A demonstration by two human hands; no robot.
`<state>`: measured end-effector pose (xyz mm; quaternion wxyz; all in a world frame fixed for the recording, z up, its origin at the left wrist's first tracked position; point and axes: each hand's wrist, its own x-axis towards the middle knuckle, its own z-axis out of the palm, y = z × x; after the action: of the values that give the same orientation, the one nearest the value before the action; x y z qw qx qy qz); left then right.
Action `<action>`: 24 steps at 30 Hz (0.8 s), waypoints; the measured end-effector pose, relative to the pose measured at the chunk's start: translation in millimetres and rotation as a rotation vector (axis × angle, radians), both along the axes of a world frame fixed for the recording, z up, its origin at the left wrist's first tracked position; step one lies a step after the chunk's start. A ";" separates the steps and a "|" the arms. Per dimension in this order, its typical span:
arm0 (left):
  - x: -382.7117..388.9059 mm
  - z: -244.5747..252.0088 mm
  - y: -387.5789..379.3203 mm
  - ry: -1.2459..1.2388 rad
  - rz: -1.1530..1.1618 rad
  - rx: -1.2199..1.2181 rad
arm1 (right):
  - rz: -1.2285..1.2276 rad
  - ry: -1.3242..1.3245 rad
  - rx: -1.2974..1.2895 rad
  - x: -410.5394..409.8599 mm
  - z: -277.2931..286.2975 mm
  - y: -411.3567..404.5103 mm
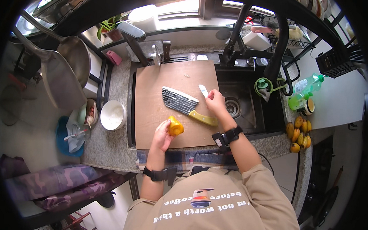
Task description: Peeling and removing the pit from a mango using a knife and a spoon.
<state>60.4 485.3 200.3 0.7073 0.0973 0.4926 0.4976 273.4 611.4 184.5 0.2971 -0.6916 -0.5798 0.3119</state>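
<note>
My left hand (163, 135) holds a hollowed orange-yellow piece of vegetable or fruit (175, 126) low over the wooden cutting board (151, 83). Pinched in my right hand (215, 101) is a small white utensil (203, 90), its rounded end pointing up and left; whether it is a spoon or a small knife I cannot tell. Between and above my hands lies a cleaver (180, 101) with a ridged dark blade and a yellow handle, the handle towards the lower right. A small pale scrap (187, 75) rests near the top of the board.
The board covers the left part of a black sink (247, 117). A white bowl (113, 115) stands on the stone counter at left. Small bananas (298, 134) and green bottles (306, 85) are at right. A black rack post (235, 31) rises behind the sink; a ladle and spatula (59, 80) hang upper left.
</note>
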 end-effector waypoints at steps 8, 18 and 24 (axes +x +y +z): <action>4.9 3.7 3.2 -0.141 0.044 -0.104 | 0.184 0.668 -0.092 -20.6 58.9 -71.9; 5.1 -0.3 2.9 -0.319 0.267 -0.108 | 0.397 0.551 0.101 -21.0 52.3 -105.3; 9.2 11.5 -0.3 -0.326 0.195 0.028 | 0.459 0.398 0.171 -20.0 75.1 -115.6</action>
<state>69.6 485.0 211.8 0.7246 -0.0231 0.3717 0.5799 253.5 495.7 259.6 0.3838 -0.4406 -0.6753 0.4500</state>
